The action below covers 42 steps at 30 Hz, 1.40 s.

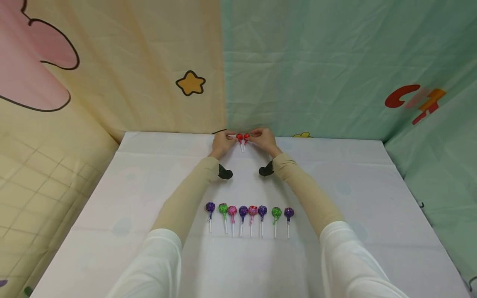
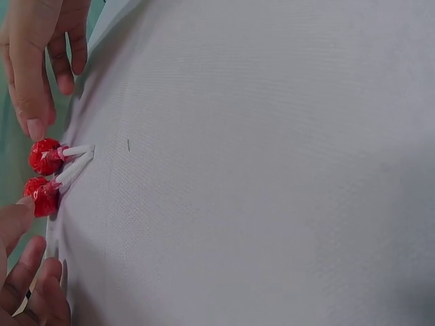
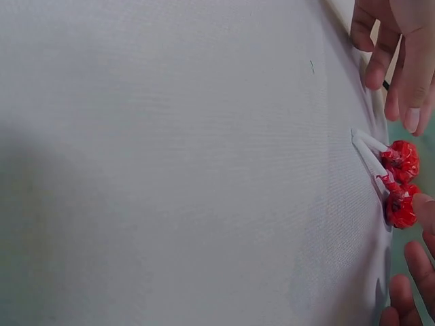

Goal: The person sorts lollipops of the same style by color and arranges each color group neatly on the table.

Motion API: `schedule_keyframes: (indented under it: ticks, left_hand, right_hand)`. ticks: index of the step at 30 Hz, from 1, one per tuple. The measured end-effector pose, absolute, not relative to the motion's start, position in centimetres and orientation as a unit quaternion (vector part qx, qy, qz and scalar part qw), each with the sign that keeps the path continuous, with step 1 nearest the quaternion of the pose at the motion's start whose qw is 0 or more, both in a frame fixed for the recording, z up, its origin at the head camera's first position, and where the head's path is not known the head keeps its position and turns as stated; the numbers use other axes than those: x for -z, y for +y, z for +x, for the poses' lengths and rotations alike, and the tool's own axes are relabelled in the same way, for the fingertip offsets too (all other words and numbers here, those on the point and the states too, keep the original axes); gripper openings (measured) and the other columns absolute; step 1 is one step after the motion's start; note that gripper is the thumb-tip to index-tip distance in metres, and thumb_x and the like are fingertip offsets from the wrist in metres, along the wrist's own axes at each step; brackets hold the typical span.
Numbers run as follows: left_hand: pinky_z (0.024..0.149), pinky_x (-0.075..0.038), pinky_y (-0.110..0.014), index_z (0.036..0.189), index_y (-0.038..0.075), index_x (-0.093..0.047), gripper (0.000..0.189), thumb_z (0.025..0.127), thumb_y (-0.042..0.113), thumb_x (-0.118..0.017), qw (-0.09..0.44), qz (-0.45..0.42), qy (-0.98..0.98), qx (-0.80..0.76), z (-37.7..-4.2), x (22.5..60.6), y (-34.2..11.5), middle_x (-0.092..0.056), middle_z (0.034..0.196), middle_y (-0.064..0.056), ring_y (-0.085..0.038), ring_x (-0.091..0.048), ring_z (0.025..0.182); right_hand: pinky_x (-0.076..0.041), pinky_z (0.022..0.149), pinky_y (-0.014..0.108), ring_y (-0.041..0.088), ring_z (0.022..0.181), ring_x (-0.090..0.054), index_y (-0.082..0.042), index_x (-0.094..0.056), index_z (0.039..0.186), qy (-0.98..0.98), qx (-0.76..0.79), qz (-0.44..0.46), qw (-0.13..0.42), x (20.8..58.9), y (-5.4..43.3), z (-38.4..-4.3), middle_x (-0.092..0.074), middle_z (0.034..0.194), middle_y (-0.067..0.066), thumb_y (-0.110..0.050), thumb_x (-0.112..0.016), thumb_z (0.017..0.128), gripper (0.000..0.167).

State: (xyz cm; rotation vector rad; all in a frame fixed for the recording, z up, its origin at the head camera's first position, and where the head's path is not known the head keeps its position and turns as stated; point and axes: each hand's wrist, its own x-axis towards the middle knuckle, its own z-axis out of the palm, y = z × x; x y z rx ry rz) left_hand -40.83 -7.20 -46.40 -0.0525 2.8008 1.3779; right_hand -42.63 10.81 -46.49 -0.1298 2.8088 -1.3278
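Two red-wrapped lollipops [image 1: 239, 136] lie side by side at the far table edge, their white sticks meeting in a narrow V toward the person. From the left, my left hand [image 1: 222, 143] reaches in, its thumb tip right at the outer side of the left lollipop [image 2: 41, 197]. My right hand [image 1: 263, 140] is on the opposite side, thumb against the right lollipop [image 3: 401, 207]. On both hands the other fingers are loosely bent and spread away from the candy. Each index fingertip is partly hidden.
Nearer the person, a row of several purple, green and pink lollipops [image 1: 243, 211] lies between the forearms, sticks pointing toward the person. A white cloth covers the table [image 1: 149, 165]. A printed curtain [image 1: 298, 62] hangs right behind the far edge. Dark straps hang at both wrists.
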Motion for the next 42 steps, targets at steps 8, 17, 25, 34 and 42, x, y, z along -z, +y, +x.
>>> schedule_keyframes:
  ticks: [8,17,25,34,42]
  left_hand:
    - [0.087,-0.048,-0.036,0.122,0.01,-0.066,0.033,0.09,0.018,-0.066,0.003,-0.02,0.9,-0.435,-39.8,45.7,-7.7,-0.07,0.112,-0.012,-0.025,-0.064,0.104]
    - [0.084,-0.048,-0.033,0.117,0.013,-0.068,0.032,0.087,0.025,-0.07,0.01,-0.028,0.895,-0.445,-39.9,45.9,-8.9,-0.073,0.104,-0.006,-0.019,-0.066,0.098]
    - [0.096,-0.045,-0.037,0.123,0.01,-0.065,0.034,0.09,0.021,-0.067,0.009,-0.026,0.898,-0.44,-38.2,45.3,-9.6,-0.07,0.114,-0.011,-0.024,-0.063,0.109]
    - [0.083,-0.048,-0.034,0.12,0.008,-0.065,0.032,0.09,0.02,-0.067,-0.003,-0.025,0.895,-0.445,-36.4,44.8,-10.4,-0.07,0.111,-0.013,-0.026,-0.065,0.103]
    - [0.069,-0.04,-0.023,0.12,0.01,-0.066,0.032,0.09,0.02,-0.066,-0.016,-0.024,0.889,-0.457,-35.7,45.4,-11.8,-0.072,0.108,-0.013,-0.026,-0.066,0.099]
  right_hand:
    - [-0.05,0.086,0.037,0.028,0.1,-0.063,-0.004,-0.069,0.114,0.904,0.424,-0.047,0.016,46.0,11.3,-41.7,-0.069,0.108,0.016,-0.019,-0.072,0.086,0.032]
    - [-0.046,0.072,0.028,0.027,0.097,-0.061,-0.006,-0.068,0.115,0.906,0.421,-0.047,0.02,45.2,11.8,-40.5,-0.069,0.107,0.015,-0.021,-0.072,0.087,0.033]
    - [-0.045,0.075,0.03,0.028,0.102,-0.06,-0.005,-0.066,0.119,0.906,0.42,-0.045,0.027,44.8,12.4,-39.4,-0.067,0.109,0.015,-0.021,-0.07,0.088,0.035]
    - [-0.046,0.076,0.031,0.029,0.102,-0.06,-0.003,-0.066,0.118,0.906,0.416,-0.072,0.017,44.8,14.0,-38.5,-0.068,0.109,0.017,-0.02,-0.07,0.088,0.036]
    - [-0.048,0.085,0.04,0.031,0.099,-0.061,0.0,-0.066,0.118,0.9,0.429,-0.083,0.008,44.3,15.2,-37.2,-0.069,0.109,0.02,-0.016,-0.07,0.087,0.035]
